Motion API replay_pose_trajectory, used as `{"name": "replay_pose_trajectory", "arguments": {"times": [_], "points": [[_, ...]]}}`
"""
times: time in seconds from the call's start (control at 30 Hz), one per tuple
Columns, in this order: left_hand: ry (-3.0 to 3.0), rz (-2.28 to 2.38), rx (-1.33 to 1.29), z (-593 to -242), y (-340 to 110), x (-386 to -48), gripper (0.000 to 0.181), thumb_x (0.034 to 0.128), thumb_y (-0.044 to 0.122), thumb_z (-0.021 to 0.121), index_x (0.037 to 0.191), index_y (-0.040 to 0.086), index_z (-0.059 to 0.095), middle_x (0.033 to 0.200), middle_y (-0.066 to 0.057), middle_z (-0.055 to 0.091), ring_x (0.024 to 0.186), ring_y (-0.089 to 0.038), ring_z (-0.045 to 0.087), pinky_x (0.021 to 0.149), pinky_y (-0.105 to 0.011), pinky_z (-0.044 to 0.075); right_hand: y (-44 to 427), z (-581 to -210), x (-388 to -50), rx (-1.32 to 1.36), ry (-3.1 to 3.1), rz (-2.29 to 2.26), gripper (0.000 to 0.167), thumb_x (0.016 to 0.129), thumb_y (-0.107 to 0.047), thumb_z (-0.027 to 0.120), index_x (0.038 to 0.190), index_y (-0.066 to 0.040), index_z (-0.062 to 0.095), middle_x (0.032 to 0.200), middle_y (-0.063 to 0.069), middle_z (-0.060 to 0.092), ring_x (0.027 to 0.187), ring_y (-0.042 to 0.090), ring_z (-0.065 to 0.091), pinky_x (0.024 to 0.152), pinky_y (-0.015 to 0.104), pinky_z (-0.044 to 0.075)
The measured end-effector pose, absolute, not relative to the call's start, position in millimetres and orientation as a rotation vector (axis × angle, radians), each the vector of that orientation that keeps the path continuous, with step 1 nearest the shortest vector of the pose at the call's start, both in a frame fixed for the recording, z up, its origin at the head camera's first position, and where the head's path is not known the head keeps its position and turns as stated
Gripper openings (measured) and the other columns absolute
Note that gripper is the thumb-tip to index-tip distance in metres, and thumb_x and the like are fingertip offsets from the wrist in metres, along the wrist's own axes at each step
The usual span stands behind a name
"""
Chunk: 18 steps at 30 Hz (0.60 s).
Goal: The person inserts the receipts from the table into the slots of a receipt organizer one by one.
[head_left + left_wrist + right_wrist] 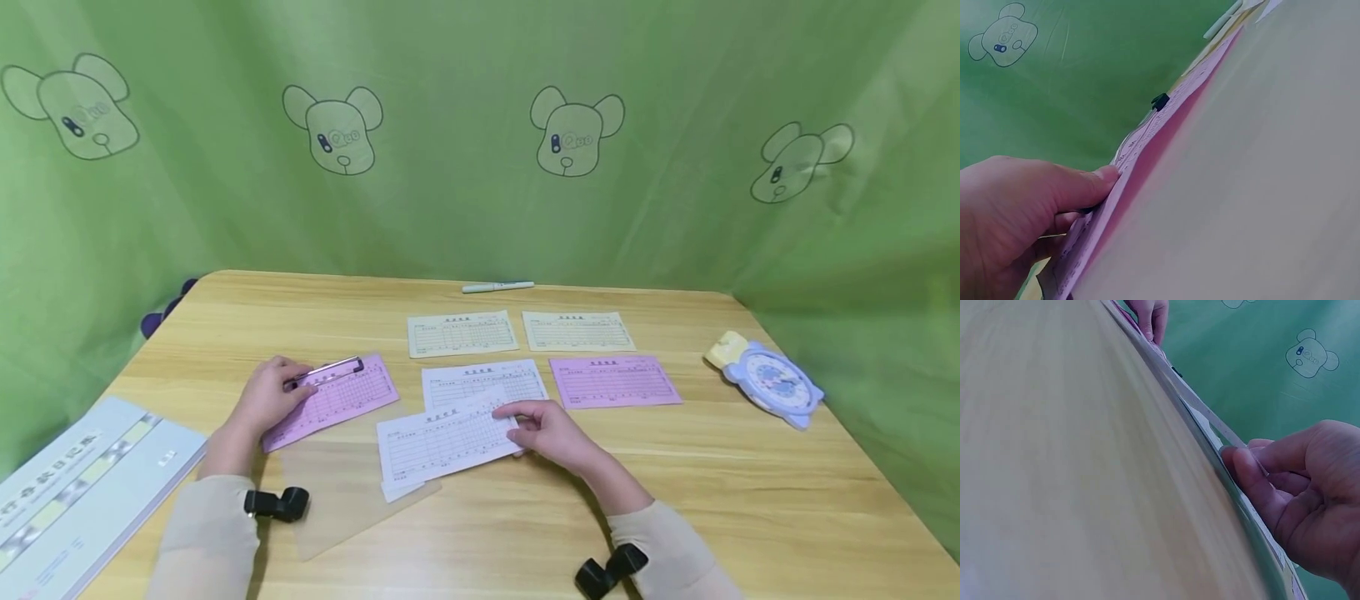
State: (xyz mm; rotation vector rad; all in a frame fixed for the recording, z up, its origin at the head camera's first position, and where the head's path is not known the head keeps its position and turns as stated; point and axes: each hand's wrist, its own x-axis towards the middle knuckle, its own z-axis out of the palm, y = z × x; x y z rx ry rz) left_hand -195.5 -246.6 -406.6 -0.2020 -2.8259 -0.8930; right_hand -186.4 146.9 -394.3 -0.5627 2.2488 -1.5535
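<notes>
At the left, a clear clipboard (337,500) with a metal clip (326,372) lies on the table, with a pink printed slip (352,396) at its clip end. My left hand (273,393) grips the clipboard beside the clip; in the left wrist view its thumb (1094,184) lies over the edge and the fingers curl beneath. With thumb and fingers, my right hand (551,433) pinches a white printed slip (442,446) by its right edge. That slip is tilted above the clipboard and covers part of another white slip (487,379). A further white paper corner (401,492) shows underneath.
Two pale slips (462,333) (577,332) lie farther back, and a pink slip (615,382) lies right of centre. A pen (498,287) is near the back edge. A blue toy clock (776,383) stands at the right, a light blue book (82,492) at the left.
</notes>
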Motion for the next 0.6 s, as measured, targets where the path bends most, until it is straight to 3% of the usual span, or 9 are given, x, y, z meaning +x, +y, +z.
{"name": "replay_pose_trajectory", "arguments": {"times": [0.3,0.6], "points": [[-2.823,-0.751,-0.271,-404.3,-243.2,-196.7,0.033,0.0787,0.008,0.059,0.105,-0.011,0.056,0.090,-0.019,0.050,0.085,-0.035,0.045,0.077,-0.046,0.035,147.5,-396.3,-188.8,-0.564,2.297,-1.533,0.029,0.079,0.006,0.053,0.108,0.002,0.056,0.084,0.012,0.059,0.060,0.022,0.056,0.051,0.025,0.047],[-2.858,-0.896,-0.287,-404.3,-250.0,-195.9,0.035,0.0768,0.006,0.060,0.108,-0.009,0.055,0.095,-0.021,0.049,0.088,-0.035,0.045,0.078,-0.048,0.035,146.9,-396.9,-187.1,-0.539,2.275,-1.547,0.030,0.078,0.007,0.052,0.108,0.003,0.057,0.097,0.016,0.057,0.061,0.023,0.058,0.056,0.030,0.049]]}}
